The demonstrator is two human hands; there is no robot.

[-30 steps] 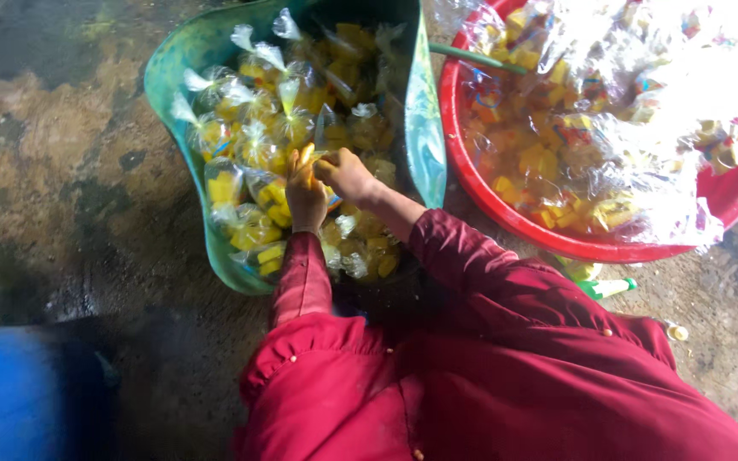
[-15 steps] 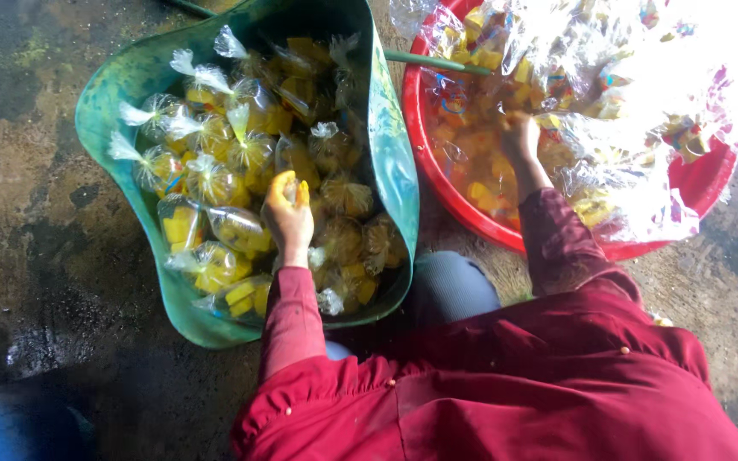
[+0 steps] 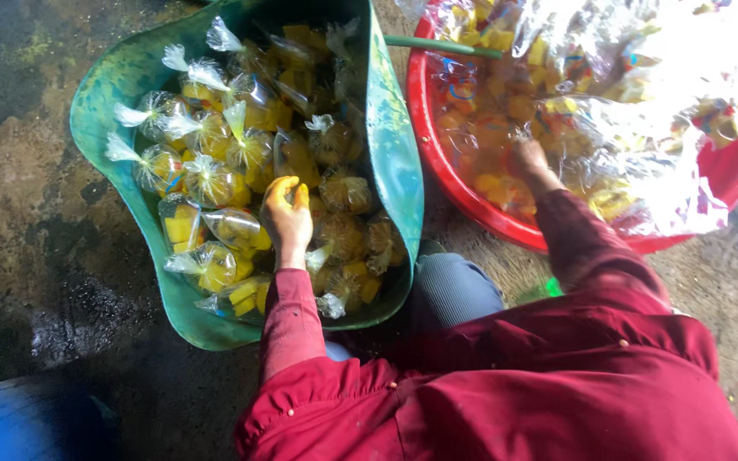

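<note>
Under me is a rough concrete floor (image 3: 19, 213), dark and wet-looking, blotched with brown patches and a little green at the upper left. Directly on it sits a green tub (image 3: 395, 171), worn and mottled, heaped with small tied clear bags of yellow pieces. Just beside it on my right, touching or nearly so, stands a red basin (image 3: 463, 192), lined with loose clear plastic and holding more yellow pieces. A thin green stick (image 3: 442, 47) lies across the gap between the two rims. At the lower left corner a blue object (image 3: 10, 423) rests on the floor; what it is I cannot tell.
</note>
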